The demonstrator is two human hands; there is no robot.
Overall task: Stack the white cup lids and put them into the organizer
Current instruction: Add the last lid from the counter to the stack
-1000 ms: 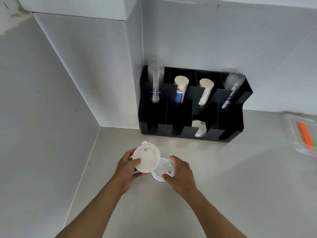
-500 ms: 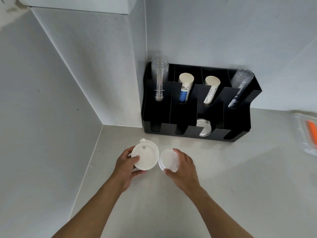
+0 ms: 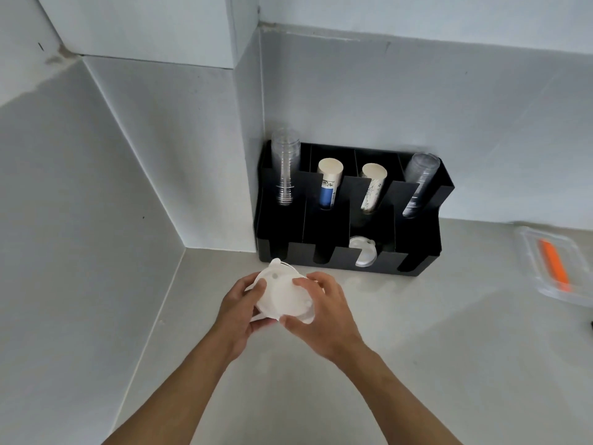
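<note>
I hold a small stack of white cup lids (image 3: 282,297) above the counter, in front of the black organizer (image 3: 340,232). My left hand (image 3: 239,308) grips the stack from the left, thumb on top. From the right, my right hand (image 3: 324,311) presses on the same stack, fingers over its upper edge. One more white lid (image 3: 364,252) leans inside the organizer's third front slot. The other three front slots look dark and I see nothing in them.
The organizer's back row holds two stacks of clear cups (image 3: 285,168) and two stacks of paper cups (image 3: 329,184). A clear plastic box with an orange tool (image 3: 553,264) lies at the right. Walls close in on the left and behind the organizer.
The lid in my right hand has come together with the lids in my left hand; they were side by side before. Both hands now close on one stack.
</note>
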